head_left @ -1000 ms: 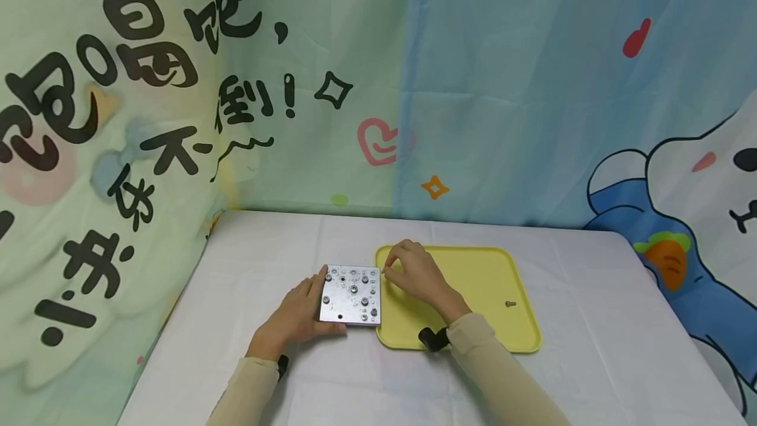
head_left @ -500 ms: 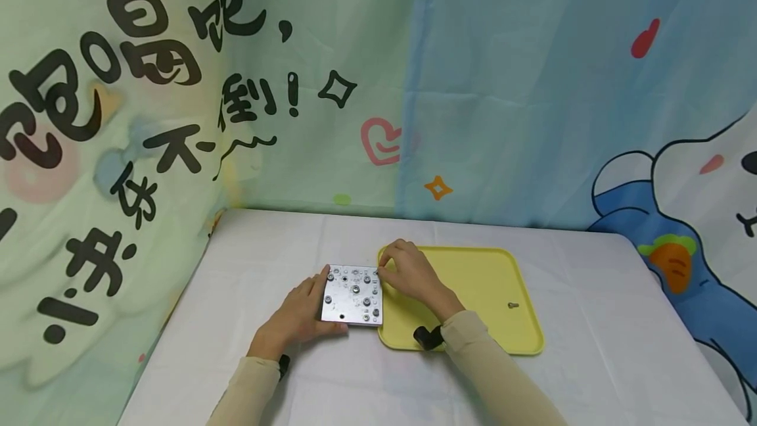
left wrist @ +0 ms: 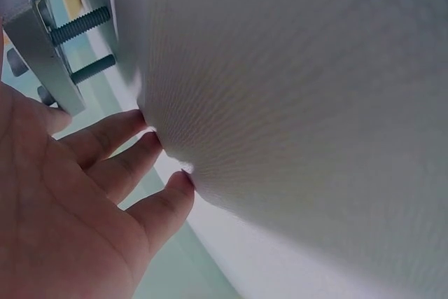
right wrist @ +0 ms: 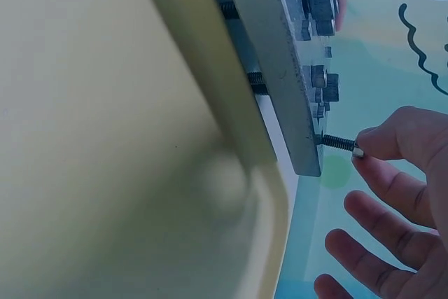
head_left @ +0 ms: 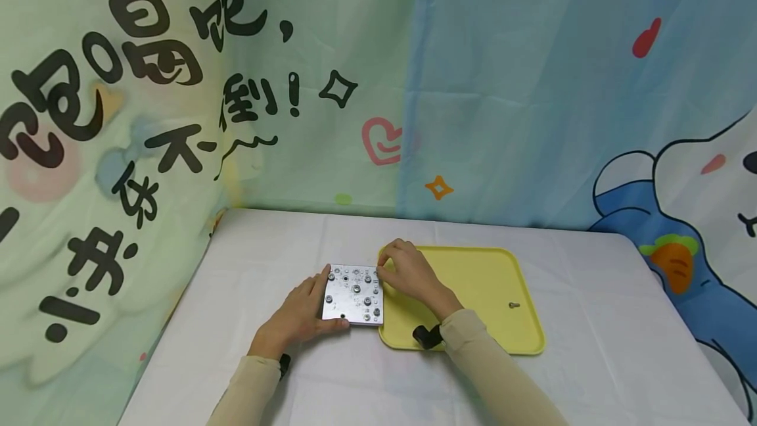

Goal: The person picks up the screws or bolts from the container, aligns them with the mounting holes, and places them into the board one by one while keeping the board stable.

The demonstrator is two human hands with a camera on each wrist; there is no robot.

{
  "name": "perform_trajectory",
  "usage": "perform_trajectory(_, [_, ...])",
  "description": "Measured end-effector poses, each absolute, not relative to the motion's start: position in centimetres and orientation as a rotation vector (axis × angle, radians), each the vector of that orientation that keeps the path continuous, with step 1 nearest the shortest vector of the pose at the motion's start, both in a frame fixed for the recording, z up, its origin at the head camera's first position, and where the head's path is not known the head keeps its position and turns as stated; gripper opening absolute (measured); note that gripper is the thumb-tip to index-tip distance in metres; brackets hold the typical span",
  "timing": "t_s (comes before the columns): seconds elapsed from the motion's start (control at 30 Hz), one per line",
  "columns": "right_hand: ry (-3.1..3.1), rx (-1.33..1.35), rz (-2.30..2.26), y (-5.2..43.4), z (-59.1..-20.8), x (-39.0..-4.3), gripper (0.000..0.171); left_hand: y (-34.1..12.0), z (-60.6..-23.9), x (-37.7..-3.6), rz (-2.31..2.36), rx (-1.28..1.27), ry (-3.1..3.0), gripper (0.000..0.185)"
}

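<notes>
A silver metal plate (head_left: 353, 294) studded with several screws lies at the tray's left edge. My left hand (head_left: 298, 311) holds it by its left and front edges. In the left wrist view, screw shanks stick out beneath the plate (left wrist: 59, 54), and some fingertips (left wrist: 133, 120) touch the white cloth. Over the plate's far right corner is my right hand (head_left: 411, 273). The right wrist view shows its thumb and index finger pinching a small screw (right wrist: 339, 143) by the head. That screw's tip meets the plate's face; how deep it sits cannot be seen.
A yellow tray (head_left: 461, 334) lies right of the plate, partly under my right forearm. One loose screw (head_left: 514, 306) rests in its right part. The table has a white cloth (head_left: 284, 242), with printed curtains (head_left: 503, 97) behind and at the left.
My right hand has shifted slightly left, bringing the screw from beside the plate's right edge onto its far right corner. The left hand still holds the plate. The head view has shifted slightly.
</notes>
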State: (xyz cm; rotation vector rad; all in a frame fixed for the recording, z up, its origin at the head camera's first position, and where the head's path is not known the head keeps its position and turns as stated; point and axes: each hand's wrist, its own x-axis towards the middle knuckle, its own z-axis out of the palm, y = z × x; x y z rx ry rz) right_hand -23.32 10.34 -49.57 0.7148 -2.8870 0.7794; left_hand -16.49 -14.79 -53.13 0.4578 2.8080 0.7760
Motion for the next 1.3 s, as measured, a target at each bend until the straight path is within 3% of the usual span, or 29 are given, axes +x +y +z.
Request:
perform_trajectory(0.97, [-2.906, 0.714, 0.777, 10.2, -49.7, -23.2, 0.006, -14.8, -53.0, -16.4, 0.774, 0.452, 2.792, 0.114])
perform_trajectory(1.3, [-2.846, 0.721, 0.772, 12.3, -48.8, -22.5, 0.006, -14.7, -53.1, -16.4, 0.795, 0.449, 2.8, 0.114])
